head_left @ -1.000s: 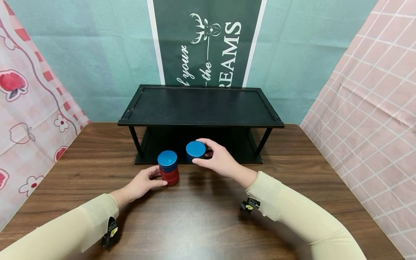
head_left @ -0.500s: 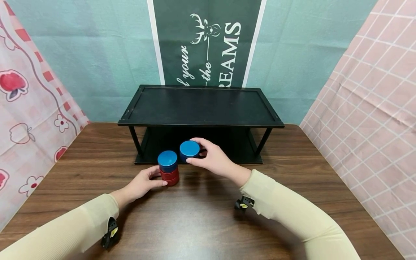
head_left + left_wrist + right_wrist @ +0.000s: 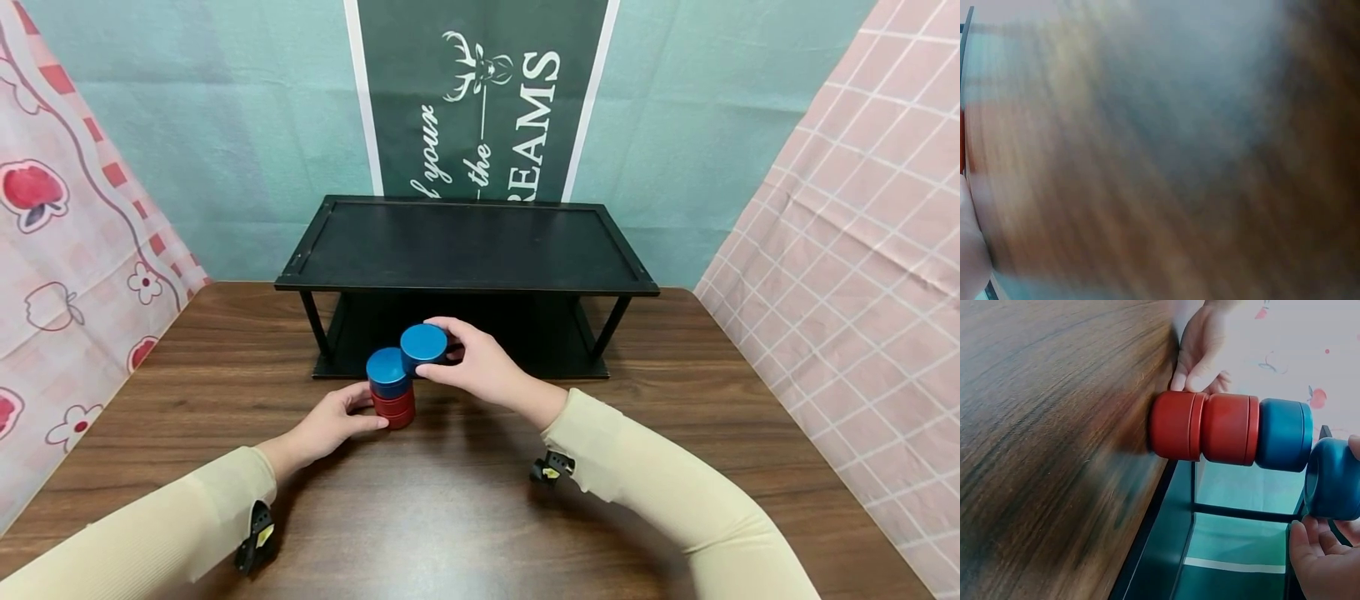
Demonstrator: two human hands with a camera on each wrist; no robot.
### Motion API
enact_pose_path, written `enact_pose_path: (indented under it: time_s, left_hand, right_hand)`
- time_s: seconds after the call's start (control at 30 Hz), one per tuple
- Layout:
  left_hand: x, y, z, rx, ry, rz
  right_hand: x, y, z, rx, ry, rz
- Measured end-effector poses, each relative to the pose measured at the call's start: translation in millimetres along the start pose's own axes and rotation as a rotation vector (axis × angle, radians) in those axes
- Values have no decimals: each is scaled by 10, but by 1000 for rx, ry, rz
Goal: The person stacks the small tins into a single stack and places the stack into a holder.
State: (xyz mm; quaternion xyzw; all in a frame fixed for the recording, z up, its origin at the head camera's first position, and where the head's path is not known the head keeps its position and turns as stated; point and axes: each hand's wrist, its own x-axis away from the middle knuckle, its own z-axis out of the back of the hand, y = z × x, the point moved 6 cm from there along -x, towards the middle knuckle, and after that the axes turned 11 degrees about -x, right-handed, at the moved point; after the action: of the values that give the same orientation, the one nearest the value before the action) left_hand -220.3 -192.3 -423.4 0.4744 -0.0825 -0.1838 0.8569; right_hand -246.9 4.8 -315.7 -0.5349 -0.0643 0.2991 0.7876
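Two red round tins (image 3: 393, 408) and a blue tin (image 3: 387, 368) form an upright stack on the table. My left hand (image 3: 326, 425) steadies the lowest red tin (image 3: 1172, 425), its thumb in front and fingers behind. A second blue tin (image 3: 423, 343) is pinched between the thumb and fingers of my right hand (image 3: 480, 367). That tin overlaps the stack's top right side in the head view. In the right wrist view, the held tin (image 3: 1334, 481) is at the stack's top end, shifted sideways from its axis. The left wrist view is mostly blurred, with a finger (image 3: 972, 250) at its edge.
A black two-level rack (image 3: 465, 246) stands behind the tins at the back of the wooden table (image 3: 420, 517). Its lower shelf reaches close behind the stack. Cloths hang at the back (image 3: 247, 142) and on both sides, the right one (image 3: 847, 250) checked pink.
My right hand has moved left with the blue tin, from apart from the stack to overlapping its top in the head view. My left hand stays at the stack's base.
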Motion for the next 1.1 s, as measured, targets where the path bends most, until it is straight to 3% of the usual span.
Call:
enact_pose_path:
  time_s: [0.7, 1.1]
  left_hand:
    - [-10, 13, -5, 18, -14, -5]
    - [-5, 10, -9, 12, -12, 0]
  right_hand:
    - [-169, -137, -273, 7, -82, 47]
    - [-206, -131, -325, 44, -108, 11]
